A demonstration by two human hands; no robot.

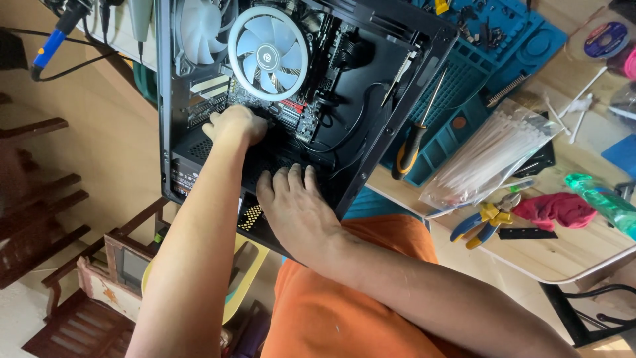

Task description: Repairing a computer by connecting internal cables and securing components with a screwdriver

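Observation:
An open black computer case [371, 113] lies on its side before me, with a motherboard [301, 109] and a round white cooler fan [268, 53] inside. My left hand [233, 124] reaches into the case just below the fan, fingers curled against the board's lower edge; what they pinch is hidden. My right hand [295, 199] rests flat, fingers spread, on the black shroud at the case's near side. A second white fan [199, 30] sits at the case's rear wall.
A blue work mat [477, 79] carries a screwdriver [416, 132]. A bag of white cable ties [490, 156], yellow-blue pliers [487, 222], a red cloth [556, 209] and a green spray bottle [606, 202] lie on the wooden table. Wooden chairs [40, 205] stand below left.

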